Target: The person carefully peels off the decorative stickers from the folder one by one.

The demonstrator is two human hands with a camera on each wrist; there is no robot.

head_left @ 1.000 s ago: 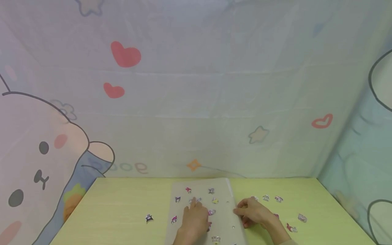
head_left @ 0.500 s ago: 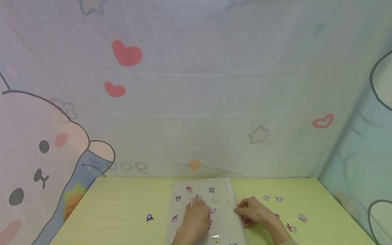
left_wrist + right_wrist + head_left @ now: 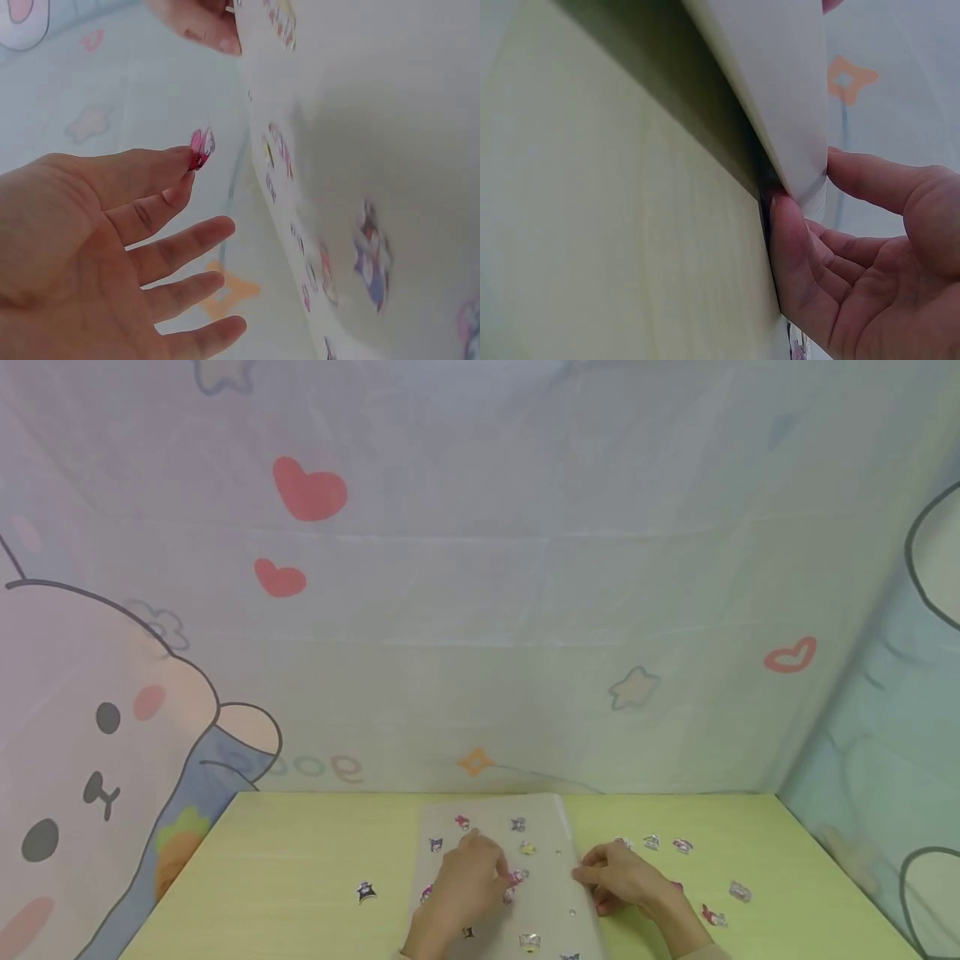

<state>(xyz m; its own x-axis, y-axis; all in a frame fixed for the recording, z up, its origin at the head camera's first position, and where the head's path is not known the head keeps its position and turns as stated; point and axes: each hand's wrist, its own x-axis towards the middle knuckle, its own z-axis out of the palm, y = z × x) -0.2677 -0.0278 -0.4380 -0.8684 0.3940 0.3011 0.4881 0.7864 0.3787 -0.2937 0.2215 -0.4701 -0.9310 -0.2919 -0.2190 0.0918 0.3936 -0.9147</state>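
A pale sheet (image 3: 547, 910) dotted with small character stickers lies on the yellow table. My left hand (image 3: 468, 885) is over its middle, pinching a small pink sticker (image 3: 201, 148) between thumb and index finger; the other fingers are spread. That sticker stands away from the sheet in the left wrist view. My right hand (image 3: 618, 877) grips the sheet's right edge, thumb on its face and fingers underneath. In the right wrist view the edge (image 3: 795, 150) is raised a little off the table. Part of the stickers lies hidden beneath my left hand.
Several loose stickers lie on the table (image 3: 300, 860) to the right, such as a red one (image 3: 714, 916) and a greyish one (image 3: 740, 891). A single dark sticker (image 3: 365, 892) lies left of the sheet. A printed cloth (image 3: 480, 610) hangs behind the table.
My left hand, earlier with its index finger extended onto the sheet's upper middle, has turned and now pinches a pink sticker. A dark sticker below it has come into view. The right hand has stayed put.
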